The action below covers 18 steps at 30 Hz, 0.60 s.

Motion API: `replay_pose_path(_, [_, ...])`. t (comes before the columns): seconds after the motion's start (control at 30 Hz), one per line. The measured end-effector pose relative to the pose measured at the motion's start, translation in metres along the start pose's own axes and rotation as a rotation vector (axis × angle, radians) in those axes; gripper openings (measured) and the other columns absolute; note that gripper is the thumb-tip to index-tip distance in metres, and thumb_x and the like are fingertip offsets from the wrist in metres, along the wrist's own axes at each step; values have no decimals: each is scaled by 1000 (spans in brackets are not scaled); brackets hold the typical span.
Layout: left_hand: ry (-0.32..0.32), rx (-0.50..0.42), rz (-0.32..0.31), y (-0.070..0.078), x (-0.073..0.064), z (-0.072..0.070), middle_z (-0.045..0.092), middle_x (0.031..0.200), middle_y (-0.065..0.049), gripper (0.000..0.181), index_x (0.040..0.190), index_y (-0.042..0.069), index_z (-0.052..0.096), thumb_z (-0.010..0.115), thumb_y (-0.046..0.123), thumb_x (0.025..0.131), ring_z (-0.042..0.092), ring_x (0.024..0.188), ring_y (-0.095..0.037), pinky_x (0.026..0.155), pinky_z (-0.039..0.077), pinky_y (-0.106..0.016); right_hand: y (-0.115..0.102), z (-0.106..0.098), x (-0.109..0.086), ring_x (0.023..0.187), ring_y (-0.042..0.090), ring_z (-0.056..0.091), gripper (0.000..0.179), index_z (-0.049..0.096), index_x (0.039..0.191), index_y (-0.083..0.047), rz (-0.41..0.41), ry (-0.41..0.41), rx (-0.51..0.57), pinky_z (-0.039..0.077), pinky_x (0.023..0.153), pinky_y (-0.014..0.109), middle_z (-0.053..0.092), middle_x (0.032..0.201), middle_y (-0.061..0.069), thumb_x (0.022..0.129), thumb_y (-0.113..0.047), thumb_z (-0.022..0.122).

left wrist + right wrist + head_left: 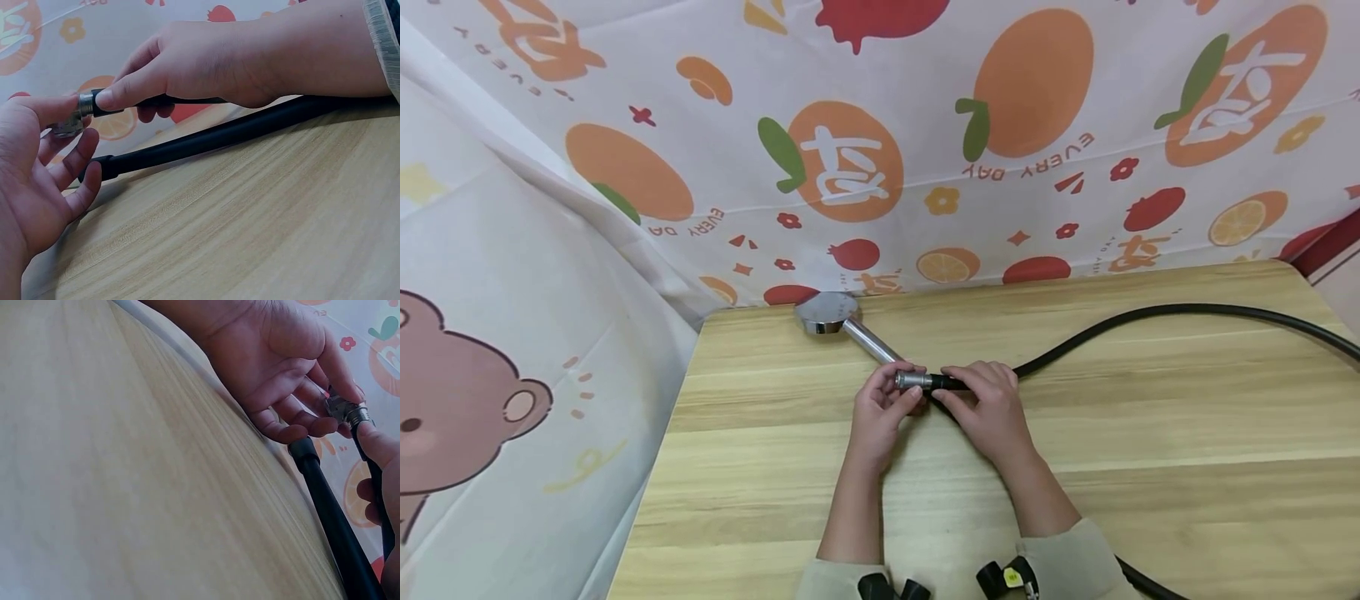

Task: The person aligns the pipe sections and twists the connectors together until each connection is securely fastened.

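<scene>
My left hand [878, 419] pinches a short silver metal connector [912, 380] between thumb and fingers. From the right, my right hand [994, 408] pinches the black end of a hose [107, 104], which meets the connector's right side. Beyond the left hand lies a chrome shower head [827, 312]; its handle [868, 340] runs diagonally toward the fingers, which hide its lower end. A second black hose length [206, 139] passes beneath the hands, with a wider black collar [304, 454] near the left fingertips. Whether that collar joins the shower handle is hidden.
The hose [1195, 309] arcs over the right side of the wooden table [760, 500] and out of view. Another stretch of hose [1150, 583] shows beside the right sleeve. A fruit-print cloth [940, 75] hangs behind the table, and a bear-print cloth [587, 350] hangs at left.
</scene>
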<state>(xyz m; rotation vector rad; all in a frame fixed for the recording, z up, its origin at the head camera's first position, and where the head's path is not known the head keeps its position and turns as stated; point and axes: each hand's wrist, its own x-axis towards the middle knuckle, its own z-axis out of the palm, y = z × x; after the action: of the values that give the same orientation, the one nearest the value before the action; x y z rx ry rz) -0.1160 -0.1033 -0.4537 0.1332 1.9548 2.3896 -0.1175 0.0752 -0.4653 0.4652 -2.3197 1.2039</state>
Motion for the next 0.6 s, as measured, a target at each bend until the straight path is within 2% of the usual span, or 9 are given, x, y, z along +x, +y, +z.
replay_pose_path(0.47, [3, 7, -32, -1, -1, -2, 63, 126, -23, 32, 122, 0, 58, 66, -1, 91, 67, 94, -14, 74, 58, -25, -1, 1, -1, 89, 17, 61, 32, 74, 106, -14, -8, 10, -15, 38, 97, 43, 70, 91, -3, 79, -29, 82])
replay_pose_path(0.6, [4, 15, -32, -1, 0, -2, 64, 124, -21, 30, 121, 2, 59, 66, 0, 91, 67, 93, -14, 74, 58, -25, -2, 0, 0, 89, 17, 62, 33, 74, 106, -12, -13, 22, -21, 38, 96, 42, 70, 91, -3, 79, -29, 82])
